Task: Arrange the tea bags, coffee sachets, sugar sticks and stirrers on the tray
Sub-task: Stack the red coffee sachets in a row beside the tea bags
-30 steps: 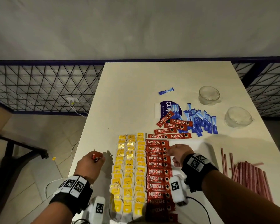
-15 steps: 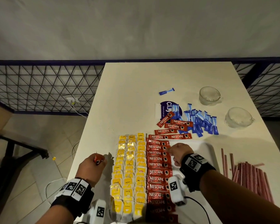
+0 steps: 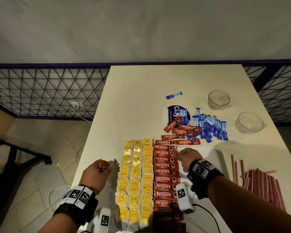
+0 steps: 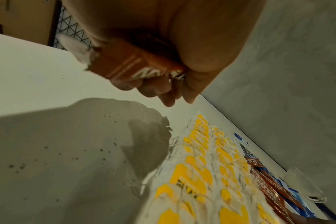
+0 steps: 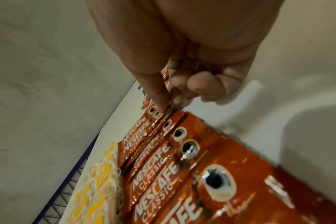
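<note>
Thumb and forefinger of my right hand point(image 3: 187, 158) are pinching a coffee sachet point(image 3: 165, 153) mid-frame, squaring it into the red column, while my left hand point(image 3: 97, 175) is gripping spare sachets point(image 4: 132, 63).

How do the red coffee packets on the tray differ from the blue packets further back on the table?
The coffee sachets on the tray are red and lie in one neat overlapping column; the blue sugar sticks are narrower and lie in a loose, crisscrossed heap. The sachets sit on the white tray; the sticks lie on the bare table beyond it. Both are slim, sealed single-serve packets.
</note>
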`<state>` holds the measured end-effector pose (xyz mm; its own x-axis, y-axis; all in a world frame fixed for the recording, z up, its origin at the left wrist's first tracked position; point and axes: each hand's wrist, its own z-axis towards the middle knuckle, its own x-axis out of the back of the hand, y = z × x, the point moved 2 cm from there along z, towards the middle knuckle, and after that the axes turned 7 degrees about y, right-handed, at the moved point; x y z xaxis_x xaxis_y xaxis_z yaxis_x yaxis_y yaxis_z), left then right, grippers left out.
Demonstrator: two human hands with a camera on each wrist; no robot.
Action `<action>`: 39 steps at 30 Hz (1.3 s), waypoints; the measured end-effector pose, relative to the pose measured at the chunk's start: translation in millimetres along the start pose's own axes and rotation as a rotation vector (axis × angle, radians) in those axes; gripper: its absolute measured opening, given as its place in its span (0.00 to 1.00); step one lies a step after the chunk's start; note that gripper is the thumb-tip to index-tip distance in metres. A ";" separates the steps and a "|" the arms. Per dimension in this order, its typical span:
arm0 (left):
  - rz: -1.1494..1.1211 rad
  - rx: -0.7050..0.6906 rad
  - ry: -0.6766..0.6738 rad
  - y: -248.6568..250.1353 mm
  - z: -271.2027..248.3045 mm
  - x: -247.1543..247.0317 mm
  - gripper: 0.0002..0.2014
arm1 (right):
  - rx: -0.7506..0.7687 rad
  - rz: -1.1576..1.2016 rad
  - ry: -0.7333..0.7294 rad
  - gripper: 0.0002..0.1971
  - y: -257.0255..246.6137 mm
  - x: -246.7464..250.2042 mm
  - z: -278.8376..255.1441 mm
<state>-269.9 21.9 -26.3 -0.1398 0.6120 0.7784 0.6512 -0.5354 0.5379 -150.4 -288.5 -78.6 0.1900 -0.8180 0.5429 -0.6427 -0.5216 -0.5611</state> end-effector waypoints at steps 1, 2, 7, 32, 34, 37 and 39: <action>-0.002 -0.001 0.000 0.5 -0.4 0.4 0.05 | 0.006 0.000 0.006 0.11 -0.2 0.0 -0.1; -0.007 0.000 0.001 0.4 -0.5 0.4 0.05 | 0.013 -0.005 0.011 0.11 -0.3 -0.1 -0.1; -0.054 0.005 -0.011 1.6 -0.9 3.2 0.03 | 0.031 -0.061 0.027 0.15 -4.2 5.7 -3.4; 0.033 -0.507 -0.276 116.2 -36.3 -17.4 0.12 | 0.805 0.036 -0.287 0.08 -72.5 2.3 -112.5; -0.032 -0.473 -0.351 110.7 -33.9 -15.4 0.13 | 0.813 0.073 -0.273 0.07 -71.1 4.9 -110.3; -0.209 -0.392 -0.408 99.8 -30.1 -8.4 0.12 | 0.743 0.180 -0.267 0.05 -70.2 12.5 -103.3; -0.409 -0.292 -0.439 92.6 -29.7 -4.7 0.12 | 0.639 0.268 -0.305 0.07 -69.7 17.6 -99.4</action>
<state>-231.1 -47.8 29.4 0.0245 0.9465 0.3218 0.3732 -0.3073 0.8754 -176.0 -242.5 32.2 0.3441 -0.9190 0.1923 -0.1580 -0.2586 -0.9530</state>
